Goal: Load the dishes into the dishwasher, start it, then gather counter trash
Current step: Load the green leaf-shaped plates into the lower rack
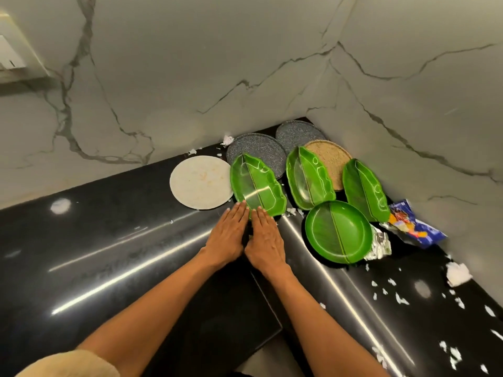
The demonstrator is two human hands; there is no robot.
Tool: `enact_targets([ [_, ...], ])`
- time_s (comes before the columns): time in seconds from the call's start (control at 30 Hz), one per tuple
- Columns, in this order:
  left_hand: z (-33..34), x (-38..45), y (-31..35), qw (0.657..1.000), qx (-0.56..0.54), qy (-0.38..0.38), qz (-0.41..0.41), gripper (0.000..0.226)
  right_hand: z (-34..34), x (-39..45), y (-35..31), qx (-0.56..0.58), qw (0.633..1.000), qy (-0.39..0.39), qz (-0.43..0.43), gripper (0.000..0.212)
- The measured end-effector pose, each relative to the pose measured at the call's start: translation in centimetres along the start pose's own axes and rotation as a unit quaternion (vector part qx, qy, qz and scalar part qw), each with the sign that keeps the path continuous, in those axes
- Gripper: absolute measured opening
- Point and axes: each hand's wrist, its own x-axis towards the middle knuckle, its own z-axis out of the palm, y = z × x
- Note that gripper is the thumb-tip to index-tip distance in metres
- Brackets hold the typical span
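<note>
Dishes crowd the corner of a black counter [109,240]. Nearest me lies a green leaf-shaped plate [261,180]; two more leaf plates [309,180] [366,190] and a round green plate [337,231] lie to its right. Behind them sit a white round plate [200,182], two grey speckled plates [255,148] [298,131] and a tan plate [333,159]. My left hand [228,234] and my right hand [265,239] lie flat side by side, fingers straight, fingertips touching the near rim of the nearest leaf plate.
A blue snack wrapper [413,227] and a foil scrap [379,244] lie right of the round green plate. White paper bits [458,273] litter the right counter and the back corner [227,140]. Marble walls close in the corner. A switch plate [13,50] is upper left.
</note>
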Motion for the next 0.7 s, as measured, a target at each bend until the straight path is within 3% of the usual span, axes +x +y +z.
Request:
enact_targets([
  [0.33, 0.5, 3.9, -1.4, 0.998, 0.042, -0.017, -0.04, 0.071, 0.8, 6.3, 0.9, -0.019, 0.998, -0.061, -0.028, 0.062],
  [0.57, 0.2, 3.6, -1.2, 0.998, 0.062, -0.003, -0.007, 0.074, 0.4, 6.4, 1.3, 0.027, 0.998, -0.042, -0.027, 0.051],
  [0.7, 0.4, 3.8, -1.1, 0.996, 0.071, 0.024, 0.038, 0.072, -0.1, 5.2, 2.5, 0.067, 0.997, 0.016, -0.023, 0.042],
])
